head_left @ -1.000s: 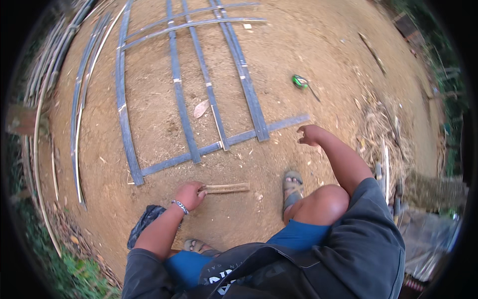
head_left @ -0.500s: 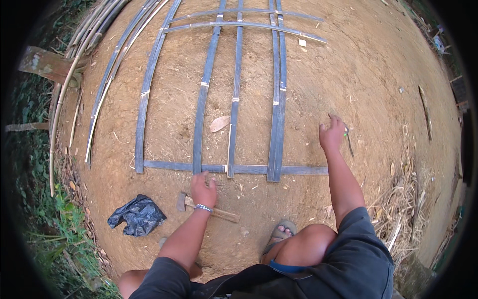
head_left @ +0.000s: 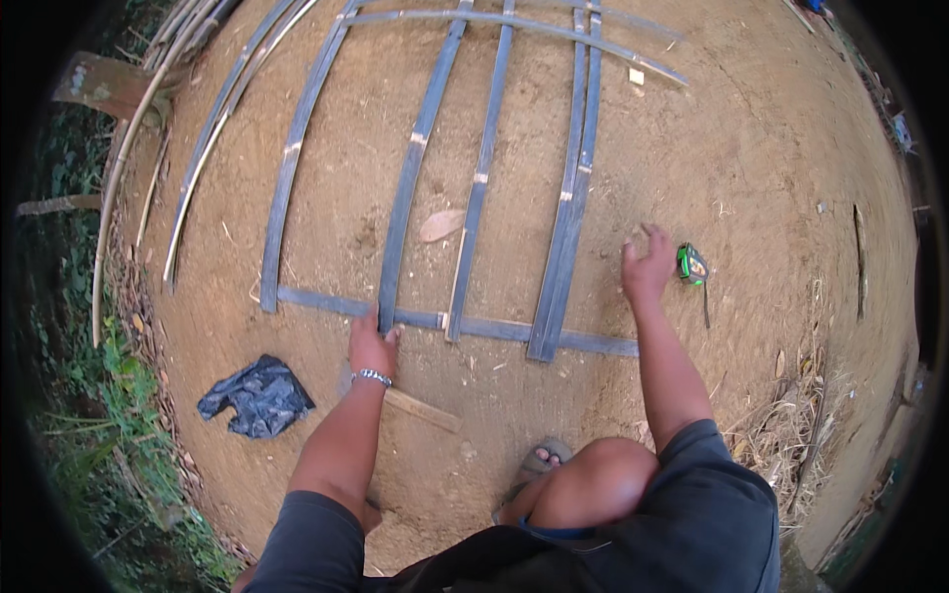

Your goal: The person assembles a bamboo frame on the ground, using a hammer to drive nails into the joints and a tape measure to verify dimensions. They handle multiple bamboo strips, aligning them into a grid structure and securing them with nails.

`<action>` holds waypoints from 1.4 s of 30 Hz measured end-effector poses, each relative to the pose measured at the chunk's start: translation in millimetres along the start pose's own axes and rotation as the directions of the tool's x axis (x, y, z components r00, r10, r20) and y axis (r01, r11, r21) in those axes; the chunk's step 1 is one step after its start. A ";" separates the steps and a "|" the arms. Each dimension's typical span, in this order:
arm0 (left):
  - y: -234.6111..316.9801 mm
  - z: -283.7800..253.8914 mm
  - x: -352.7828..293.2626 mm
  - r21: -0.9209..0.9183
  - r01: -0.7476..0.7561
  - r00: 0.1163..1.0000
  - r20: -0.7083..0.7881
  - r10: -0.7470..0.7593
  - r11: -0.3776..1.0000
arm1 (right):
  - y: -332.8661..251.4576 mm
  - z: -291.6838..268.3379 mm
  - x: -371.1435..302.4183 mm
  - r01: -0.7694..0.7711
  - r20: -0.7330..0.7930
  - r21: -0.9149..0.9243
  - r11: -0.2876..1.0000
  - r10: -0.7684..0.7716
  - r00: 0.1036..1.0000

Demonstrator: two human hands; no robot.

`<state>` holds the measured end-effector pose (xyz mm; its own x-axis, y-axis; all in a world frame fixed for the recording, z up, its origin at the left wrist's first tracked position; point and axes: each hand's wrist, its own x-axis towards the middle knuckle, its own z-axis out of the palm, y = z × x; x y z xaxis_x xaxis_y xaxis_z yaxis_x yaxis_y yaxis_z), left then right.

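Note:
My left hand (head_left: 374, 344) is closed round the near end of a long dark bamboo strip (head_left: 398, 227), thumb on its right side. That end lies over a crosswise bamboo strip (head_left: 494, 329). Beneath my left wrist is a tool with a wooden handle (head_left: 423, 410); its head is mostly hidden. My right hand (head_left: 647, 265) hovers over the dirt beyond the crosswise strip's right end, fingers apart and holding nothing. Just right of it sits a green and black tape measure (head_left: 691, 264).
More lengthwise strips (head_left: 563, 257) lie to either side, crossed at the far end by another strip (head_left: 524, 22). A crumpled black plastic bag (head_left: 257, 397) lies at left. Bamboo poles (head_left: 114, 217) and a stump (head_left: 104, 87) border the greenery; dry straw (head_left: 781, 435) lies at right.
My left hand has closed on the near end of the strip. My right hand has come away from the tape measure, which now shows beside it. The whole view has turned slightly.

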<state>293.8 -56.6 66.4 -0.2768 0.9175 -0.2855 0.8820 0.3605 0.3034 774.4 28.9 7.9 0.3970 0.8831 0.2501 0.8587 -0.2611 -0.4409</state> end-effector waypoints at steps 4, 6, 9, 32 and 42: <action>-9.9 5.9 1.4 0.009 -0.029 0.999 -0.026 0.029 1.000 | 41.5 -28.0 1.0 -0.058 0.016 -0.250 0.966 0.064 0.998; -15.8 6.9 3.1 -0.008 -0.053 0.998 -0.023 0.053 0.999 | 44.5 -43.3 0.1 -0.136 0.044 -0.375 0.917 0.164 0.986; -21.2 8.9 4.3 -0.042 -0.099 0.993 -0.061 0.096 0.994 | 63.8 -46.9 -10.1 -0.115 0.138 -0.455 0.883 0.198 0.971; 53.3 19.0 -10.7 -0.046 -0.418 0.873 0.257 0.415 0.907 | -4.3 -135.7 -69.7 -0.133 0.550 -0.041 0.990 0.133 0.825; 54.1 23.6 -4.0 -0.047 -0.553 0.794 0.273 0.543 0.832 | 2.9 -122.4 -219.0 -0.818 0.831 0.402 0.412 0.211 0.514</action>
<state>351.6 -44.8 62.4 0.3634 0.8785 -0.3103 0.8688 -0.1993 0.4532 729.6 -213.0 57.3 0.1159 0.7231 -0.6809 -0.1012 -0.6734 -0.7323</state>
